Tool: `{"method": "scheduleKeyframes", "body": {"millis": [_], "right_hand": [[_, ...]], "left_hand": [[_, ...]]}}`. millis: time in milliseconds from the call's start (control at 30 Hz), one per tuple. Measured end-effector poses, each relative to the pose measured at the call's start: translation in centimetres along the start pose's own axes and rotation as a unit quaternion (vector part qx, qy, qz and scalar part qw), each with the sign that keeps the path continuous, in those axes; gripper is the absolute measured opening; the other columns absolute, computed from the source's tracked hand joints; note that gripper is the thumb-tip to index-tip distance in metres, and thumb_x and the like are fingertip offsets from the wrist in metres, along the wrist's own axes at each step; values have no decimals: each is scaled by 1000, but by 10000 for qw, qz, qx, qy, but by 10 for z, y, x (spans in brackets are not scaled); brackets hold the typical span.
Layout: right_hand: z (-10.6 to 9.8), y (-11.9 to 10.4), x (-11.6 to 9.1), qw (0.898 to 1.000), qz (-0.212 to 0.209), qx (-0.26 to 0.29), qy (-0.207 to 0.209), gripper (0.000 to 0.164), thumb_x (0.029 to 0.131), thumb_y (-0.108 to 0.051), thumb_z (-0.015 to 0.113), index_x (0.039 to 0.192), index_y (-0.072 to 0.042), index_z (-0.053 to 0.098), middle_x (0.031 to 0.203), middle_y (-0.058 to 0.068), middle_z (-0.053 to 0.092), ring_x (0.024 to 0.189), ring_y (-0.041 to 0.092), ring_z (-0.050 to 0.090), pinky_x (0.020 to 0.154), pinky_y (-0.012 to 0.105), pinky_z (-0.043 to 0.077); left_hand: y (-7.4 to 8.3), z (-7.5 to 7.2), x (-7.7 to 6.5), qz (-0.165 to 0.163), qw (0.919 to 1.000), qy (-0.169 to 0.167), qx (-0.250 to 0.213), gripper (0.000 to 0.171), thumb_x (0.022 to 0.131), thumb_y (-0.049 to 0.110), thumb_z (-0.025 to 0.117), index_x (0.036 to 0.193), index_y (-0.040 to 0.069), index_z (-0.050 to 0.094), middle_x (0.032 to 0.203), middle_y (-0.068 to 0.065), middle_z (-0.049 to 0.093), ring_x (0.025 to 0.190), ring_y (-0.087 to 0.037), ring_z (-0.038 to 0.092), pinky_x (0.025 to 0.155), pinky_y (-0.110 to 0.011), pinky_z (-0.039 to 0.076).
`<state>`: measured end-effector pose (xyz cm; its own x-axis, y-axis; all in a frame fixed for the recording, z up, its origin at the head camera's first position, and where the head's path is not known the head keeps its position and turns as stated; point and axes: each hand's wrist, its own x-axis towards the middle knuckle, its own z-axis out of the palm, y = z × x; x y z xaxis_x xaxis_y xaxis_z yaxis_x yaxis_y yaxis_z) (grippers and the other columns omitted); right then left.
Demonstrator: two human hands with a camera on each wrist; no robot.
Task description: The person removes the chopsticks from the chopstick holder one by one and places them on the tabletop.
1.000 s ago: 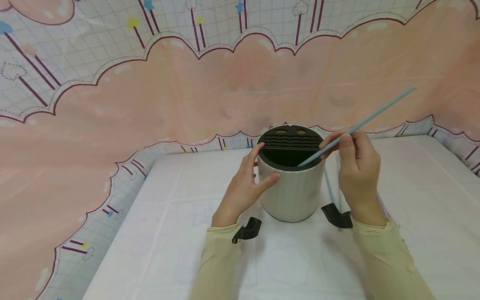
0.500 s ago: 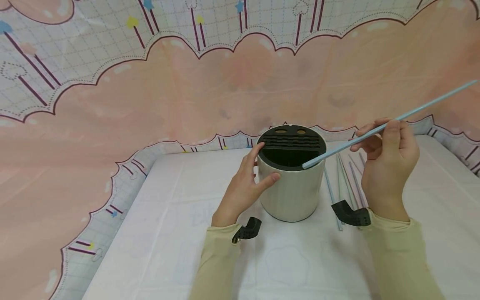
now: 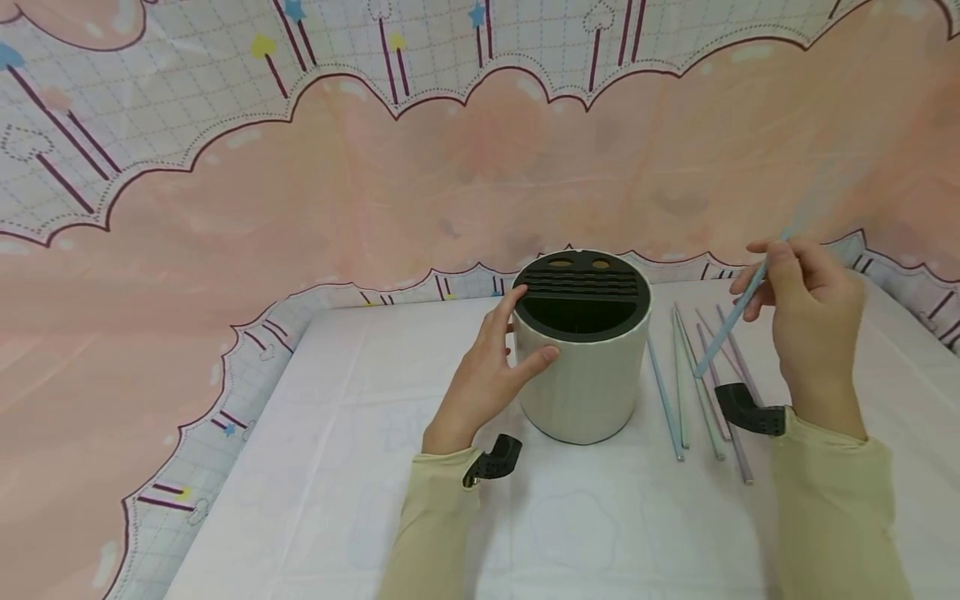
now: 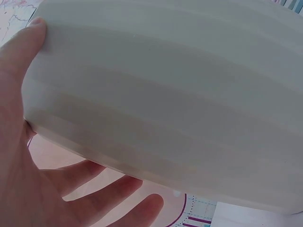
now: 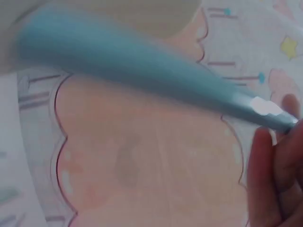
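Note:
A whitish round holder (image 3: pixel 581 383) stands upright on the table; its black top has slots, two small holes and a large half-round opening. My left hand (image 3: pixel 487 375) steadies its left side, thumb on the front, index fingertip at the rim. In the left wrist view, the other fingers lie fairly straight along the holder wall (image 4: pixel 151 109), partly hidden behind it. Right of the holder, my right hand (image 3: pixel 813 308) pinches a light blue straw (image 3: pixel 726 333) between thumb and fingers. It slants down-left above several loose straws; its upper end is motion-blurred.
Several pastel straws (image 3: pixel 708 417), blue, green, pink and purple, lie loosely fanned on the white tabletop (image 3: pixel 337 467), just right of the holder. A pink patterned cloth (image 3: pixel 450 183) hangs behind the table and surrounds it.
My right hand has drawn the blue straw out of the holder's opening and away to the right, tilting it more steeply. The loose straws now show more fully. My left hand stays put.

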<state>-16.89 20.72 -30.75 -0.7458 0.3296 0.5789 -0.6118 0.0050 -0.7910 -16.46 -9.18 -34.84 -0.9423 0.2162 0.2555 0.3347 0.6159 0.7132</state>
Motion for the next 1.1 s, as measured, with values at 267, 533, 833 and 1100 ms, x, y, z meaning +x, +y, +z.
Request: {"method": "scheduleKeyframes", "body": {"millis": [267,533,833,1100], "right_hand": [[-34,27,8,9225,1031,-3674,-587,37,96,-33,34,123,-17,53,70,-7,56,55,4,50,58,24,35],[-69,53,11,8324,1815,-4830,-2023,47,93,-17,27,136,3,28,106,27,53,89,44,48,67,49,35],[-99,81,4,7830,2304,-4969,-2947,54,89,-15,42,130,16,23,113,37,41,97,53,42,74,57,37],[-106,100,-8,7673,2678,-4856,-3221,49,85,-11,44,125,15,33,113,36,42,96,48,45,75,55,37]], "left_hand": [[-2,-1,-1,51,10000,26,-44,76,74,68,50,134,54,7,138,17,23,115,-10,40,82,-37,43],[-1,1,-1,-10,10000,45,-52,76,73,69,50,133,55,7,136,18,24,114,-10,41,81,-38,44],[2,2,0,-133,9997,-183,-58,77,72,69,50,133,56,4,139,14,23,114,-15,42,81,-40,43],[-1,3,0,-50,9999,-107,-49,77,73,68,50,134,55,5,139,15,23,116,-12,40,82,-38,42]]}}
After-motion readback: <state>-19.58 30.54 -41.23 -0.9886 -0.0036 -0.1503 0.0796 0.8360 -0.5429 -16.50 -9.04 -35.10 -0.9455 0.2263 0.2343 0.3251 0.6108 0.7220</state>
